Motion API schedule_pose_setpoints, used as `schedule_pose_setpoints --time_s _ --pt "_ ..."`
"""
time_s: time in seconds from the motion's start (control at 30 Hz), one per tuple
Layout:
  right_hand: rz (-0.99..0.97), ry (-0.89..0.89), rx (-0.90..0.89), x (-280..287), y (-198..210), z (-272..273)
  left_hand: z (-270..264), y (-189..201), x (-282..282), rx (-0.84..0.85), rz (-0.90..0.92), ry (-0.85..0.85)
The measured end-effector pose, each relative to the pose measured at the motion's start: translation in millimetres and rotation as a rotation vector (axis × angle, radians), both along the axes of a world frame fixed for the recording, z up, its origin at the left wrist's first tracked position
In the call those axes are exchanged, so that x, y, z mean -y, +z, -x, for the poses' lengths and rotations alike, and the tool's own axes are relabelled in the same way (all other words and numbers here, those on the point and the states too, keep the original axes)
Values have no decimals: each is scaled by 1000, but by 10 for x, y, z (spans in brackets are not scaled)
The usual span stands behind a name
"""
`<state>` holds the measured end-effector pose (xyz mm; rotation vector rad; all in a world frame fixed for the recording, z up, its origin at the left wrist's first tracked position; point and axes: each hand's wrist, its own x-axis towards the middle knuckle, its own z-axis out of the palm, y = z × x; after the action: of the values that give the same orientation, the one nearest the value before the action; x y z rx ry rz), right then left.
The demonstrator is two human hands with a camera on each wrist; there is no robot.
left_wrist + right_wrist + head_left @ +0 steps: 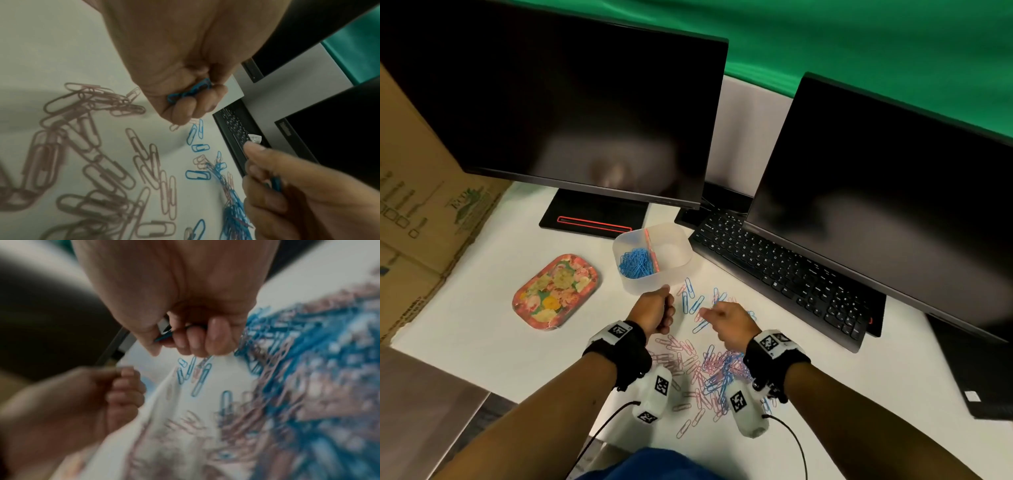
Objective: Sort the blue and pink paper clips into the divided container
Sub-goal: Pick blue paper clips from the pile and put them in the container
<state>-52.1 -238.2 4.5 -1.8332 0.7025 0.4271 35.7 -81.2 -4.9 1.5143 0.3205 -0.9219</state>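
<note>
A translucent divided container (681,255) stands behind my hands, with blue paper clips (635,263) heaped in its left compartment; the right compartment looks bare. My left hand (666,305) hovers just in front of it, fingers curled round a few blue clips (189,92). To its right, my right hand (710,313) pinches a blue clip (163,337) over scattered blue clips (697,303). A mixed pile of pink and blue clips (709,371) lies between my wrists, with pink clips (92,146) spread to its left.
A floral tray (556,291) lies left of the container. A black keyboard (784,270) runs along the right, close to the loose clips. Two dark monitors (571,113) stand behind, and a cardboard box (421,212) is at the left edge.
</note>
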Motion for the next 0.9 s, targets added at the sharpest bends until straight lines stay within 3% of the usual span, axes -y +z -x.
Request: schedule_pose_setpoints --time_s 0.07,0.17,0.23,0.37,0.47,0.8,0.9 --pt "347 221 21 18 -6 26 15 -32 14 67 -92 -70" --pt "631 529 64 34 26 69 46 -108 40 444 -411 -335" --pt "721 695 82 42 -3 67 83 -98 84 636 -543 -472" --pt "797 810 -8 49 -115 77 95 -113 169 887 -754 -791" --pt "781 796 0 67 -129 100 90 -131 157 913 -804 -879" --pt "772 770 -5 45 -119 42 67 -74 161 921 -880 -864" --pt "780 768 -32 36 -105 39 60 -94 192 948 -927 -932"
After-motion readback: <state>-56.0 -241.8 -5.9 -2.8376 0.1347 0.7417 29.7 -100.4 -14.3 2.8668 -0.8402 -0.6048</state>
